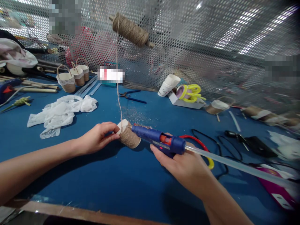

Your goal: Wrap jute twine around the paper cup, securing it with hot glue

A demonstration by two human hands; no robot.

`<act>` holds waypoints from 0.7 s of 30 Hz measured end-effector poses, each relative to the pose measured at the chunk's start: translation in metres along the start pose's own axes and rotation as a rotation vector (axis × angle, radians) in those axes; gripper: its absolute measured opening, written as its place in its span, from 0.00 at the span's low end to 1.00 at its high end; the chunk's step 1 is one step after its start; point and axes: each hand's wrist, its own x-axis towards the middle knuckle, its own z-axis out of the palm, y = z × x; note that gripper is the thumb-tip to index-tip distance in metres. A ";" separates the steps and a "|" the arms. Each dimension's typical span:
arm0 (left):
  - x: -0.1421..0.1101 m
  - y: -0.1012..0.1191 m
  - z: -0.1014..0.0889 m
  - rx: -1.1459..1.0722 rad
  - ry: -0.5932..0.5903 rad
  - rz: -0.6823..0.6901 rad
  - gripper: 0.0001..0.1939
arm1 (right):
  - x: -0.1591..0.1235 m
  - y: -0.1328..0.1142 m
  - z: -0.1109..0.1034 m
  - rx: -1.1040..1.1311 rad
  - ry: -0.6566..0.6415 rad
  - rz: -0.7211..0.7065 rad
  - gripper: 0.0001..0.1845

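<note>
The brown-twine-wrapped white paper cup (130,137) is lying tilted well back from the blue desk's front edge (93,215), left hand (104,136) pinching its end, apparently steadying it against the blue plastic glue gun (148,133) right hand (187,170) is gripping.

I count one glue gun (150,134), one twine-wrapped cup (129,137) centre; three baskets (68,86) upper left; one spool (130,30) top.

Glue gun (150,135) of smooth, slightly shiny blue plastic, its glue stick (211,155) translucent and glossy. Rough, matt twine (128,137) covers a smooth white paper cup (124,122). Around me: perforated grey metal mesh (187,37), filmy white lace cloth (58,111), smooth matt blue tabletop (112,181).
</note>
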 end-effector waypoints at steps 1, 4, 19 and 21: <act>0.000 0.000 0.000 0.003 -0.002 0.000 0.09 | 0.000 -0.001 -0.001 -0.001 -0.002 -0.009 0.12; -0.001 0.000 0.000 0.005 -0.002 0.008 0.10 | 0.002 -0.008 -0.001 -0.028 -0.032 -0.039 0.12; 0.000 -0.002 0.000 0.018 -0.006 0.037 0.09 | -0.005 0.001 0.000 -0.117 -0.076 -0.139 0.13; 0.001 -0.002 -0.001 0.024 0.013 0.094 0.08 | -0.006 0.004 0.003 -0.148 -0.066 -0.167 0.13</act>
